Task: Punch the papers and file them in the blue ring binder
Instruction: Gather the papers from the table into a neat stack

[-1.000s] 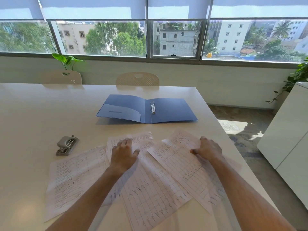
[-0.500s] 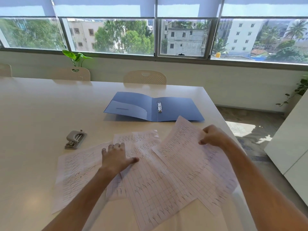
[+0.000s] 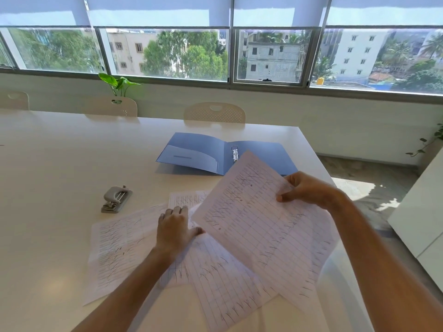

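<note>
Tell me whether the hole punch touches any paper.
Apart. The head view shows bare table between the hole punch and the nearest paper.

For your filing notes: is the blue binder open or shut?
Open: the binder lies flat, both covers spread, rings showing.

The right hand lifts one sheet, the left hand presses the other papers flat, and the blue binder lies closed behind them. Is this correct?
Not quite: the blue binder lies open, its rings showing, in the head view. The right hand does lift one sheet; the left hand presses the other papers flat.
</note>
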A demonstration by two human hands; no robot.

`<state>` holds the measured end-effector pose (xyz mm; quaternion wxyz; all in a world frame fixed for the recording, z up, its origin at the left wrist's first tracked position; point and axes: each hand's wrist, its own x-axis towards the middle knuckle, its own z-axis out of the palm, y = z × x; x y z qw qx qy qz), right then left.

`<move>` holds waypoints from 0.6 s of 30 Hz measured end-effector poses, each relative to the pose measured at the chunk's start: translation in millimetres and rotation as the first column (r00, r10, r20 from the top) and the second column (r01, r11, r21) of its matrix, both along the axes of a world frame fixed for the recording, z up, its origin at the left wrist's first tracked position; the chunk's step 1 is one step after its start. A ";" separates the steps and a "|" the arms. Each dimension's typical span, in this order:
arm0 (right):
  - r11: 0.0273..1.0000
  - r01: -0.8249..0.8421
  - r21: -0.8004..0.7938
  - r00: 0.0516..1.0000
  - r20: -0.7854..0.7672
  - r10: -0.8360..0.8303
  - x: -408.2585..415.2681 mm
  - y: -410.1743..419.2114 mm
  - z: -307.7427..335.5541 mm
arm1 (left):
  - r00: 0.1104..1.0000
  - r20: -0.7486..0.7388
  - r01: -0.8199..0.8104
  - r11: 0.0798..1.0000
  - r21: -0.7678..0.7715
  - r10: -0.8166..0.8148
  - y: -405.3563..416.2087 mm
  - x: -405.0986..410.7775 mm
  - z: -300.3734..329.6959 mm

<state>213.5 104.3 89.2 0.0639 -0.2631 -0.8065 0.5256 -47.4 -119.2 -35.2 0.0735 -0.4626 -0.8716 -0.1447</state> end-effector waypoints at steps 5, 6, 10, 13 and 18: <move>0.997 -0.038 -0.070 0.999 0.001 0.038 -3.4 -2.2 -11.1 | 0.955 0.271 0.052 0.967 0.248 -0.121 -1.6 6.4 2.1; 0.996 -0.037 -0.087 0.999 0.004 0.038 -3.6 -2.6 -13.5 | 0.939 0.305 0.064 0.953 0.297 -0.158 -1.3 7.9 4.3; 0.988 -0.045 -0.148 0.999 -0.012 0.043 -4.7 -2.9 -27.9 | 0.847 0.459 -0.008 0.858 0.514 -0.268 -1.0 14.4 18.5; 0.974 -0.041 -0.223 0.997 -0.078 0.024 -4.9 -3.0 -38.7 | 0.658 0.633 -0.125 0.770 0.626 -0.408 -0.8 21.7 35.2; 0.943 -0.036 -0.331 0.979 -0.199 -0.033 -8.3 -5.5 -48.2 | 0.438 0.700 -0.255 0.669 0.698 -0.564 1.2 28.0 56.6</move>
